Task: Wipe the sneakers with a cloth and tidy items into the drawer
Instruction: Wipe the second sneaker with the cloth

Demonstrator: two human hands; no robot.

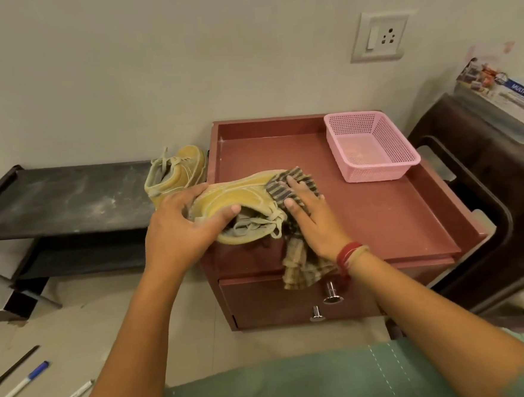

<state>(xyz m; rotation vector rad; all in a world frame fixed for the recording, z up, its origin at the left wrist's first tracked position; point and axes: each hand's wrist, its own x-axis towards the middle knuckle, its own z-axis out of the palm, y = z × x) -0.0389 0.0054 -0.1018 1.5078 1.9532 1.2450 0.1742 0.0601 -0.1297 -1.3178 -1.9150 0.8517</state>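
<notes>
Sneaker (239, 200), tan, on its side at frame centre, on the left front of the red cabinet top (379, 215). Its long axis runs left to right, heel apparently left. Left hand (179, 229) grips the heel end, thumb at the collar. Right hand (308, 220), fingers flat, presses the striped cloth (302, 266) against the right end. Second sneaker (175, 173) sits just behind, upper left. Drawer (277, 302) is below, closed.

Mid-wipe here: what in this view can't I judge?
Head view only.
1. The held sneaker: toe covered by cloth and right hand.
2. The second sneaker: lower part behind left hand.
3. The drawer: contents behind its front.
4. The pens: some cut off by the left edge.
</notes>
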